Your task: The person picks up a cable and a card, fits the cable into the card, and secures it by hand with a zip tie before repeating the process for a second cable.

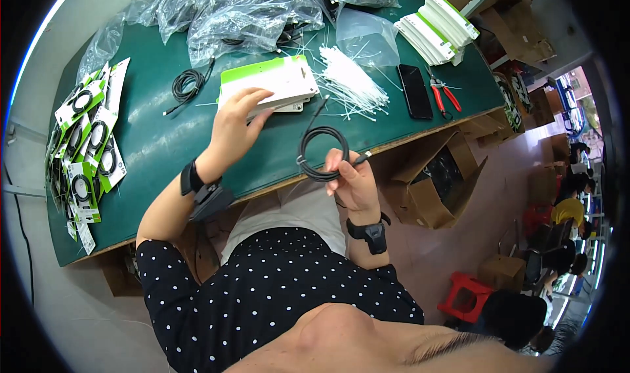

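Note:
A coiled black cable (344, 151) is pinched between the fingers and thumb of my right hand (355, 188). It hangs over the table's front edge, with one plug end by my thumb and the other pointing away from me. My left hand (237, 125) rests at the near left edge of a stack of white and green cards (279, 81). Its fingers curve over the cards with the thumb apart, and they do not visibly close on any card. Right of the stack lies a loose heap of white cable ties (354, 84). Another coiled black cable (188, 85) lies left of the cards.
Carded cables (82, 143) pile up on the green table's (157, 156) left side. Clear plastic bags (243, 18) cover the back. A phone (415, 92), red-handled cutters (445, 97) and more card stacks (436, 31) are at right. An open cardboard box (426, 199) stands beside the table.

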{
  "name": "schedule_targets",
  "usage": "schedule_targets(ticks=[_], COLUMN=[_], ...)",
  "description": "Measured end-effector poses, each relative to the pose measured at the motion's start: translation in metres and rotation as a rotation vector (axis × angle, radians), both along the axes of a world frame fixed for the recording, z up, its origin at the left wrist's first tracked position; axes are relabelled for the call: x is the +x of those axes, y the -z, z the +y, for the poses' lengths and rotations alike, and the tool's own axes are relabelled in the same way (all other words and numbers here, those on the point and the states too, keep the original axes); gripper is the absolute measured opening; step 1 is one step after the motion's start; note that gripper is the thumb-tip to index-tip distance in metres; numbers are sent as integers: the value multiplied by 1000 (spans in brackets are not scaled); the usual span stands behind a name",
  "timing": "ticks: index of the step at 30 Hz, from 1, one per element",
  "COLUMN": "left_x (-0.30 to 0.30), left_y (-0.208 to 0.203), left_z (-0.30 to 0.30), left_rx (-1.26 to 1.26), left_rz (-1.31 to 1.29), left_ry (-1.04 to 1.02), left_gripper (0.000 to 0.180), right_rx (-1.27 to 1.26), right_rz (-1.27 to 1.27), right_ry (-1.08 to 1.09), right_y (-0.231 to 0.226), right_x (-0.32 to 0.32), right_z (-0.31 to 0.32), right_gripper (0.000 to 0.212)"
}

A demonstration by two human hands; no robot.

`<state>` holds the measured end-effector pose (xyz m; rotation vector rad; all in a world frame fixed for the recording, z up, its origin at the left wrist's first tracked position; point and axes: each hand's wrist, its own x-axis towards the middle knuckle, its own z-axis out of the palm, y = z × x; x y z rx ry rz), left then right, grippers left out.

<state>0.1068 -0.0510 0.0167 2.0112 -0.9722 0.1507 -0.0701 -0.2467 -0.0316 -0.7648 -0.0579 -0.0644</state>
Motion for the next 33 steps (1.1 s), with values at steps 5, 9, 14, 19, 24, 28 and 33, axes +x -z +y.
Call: schedule_targets(ticks=[5,9,14,19,24,28,33], left_x=[27,24,25,-10,-76,-108,-117], left_y=[26,28,5,-25,-17,-5,27], left_z=[0,9,34,58,74,75,71], left_rx=[413,417,340,329,410,414,230], left_rz=[-632,-792,-729,-721,-634,-495,-396], left_ry=[-70,-56,-135,-227,-106,79,121], left_gripper=[40,36,36,33,29,28,27], right_rx=[-31,-39,-32,-31,-103,-224,-452], right_rz=[-2,9,64,76,77,161,271], right_ry=[89,113,190,293,260,71,-215], right_y=[7,15,15,10,-16,-42,-41], right_x=[-2,-3,0,2,12,25,38], right_z=[-13,-21,-21,-20,-10,15,52], right_gripper=[25,22,22,22,18,15,18])
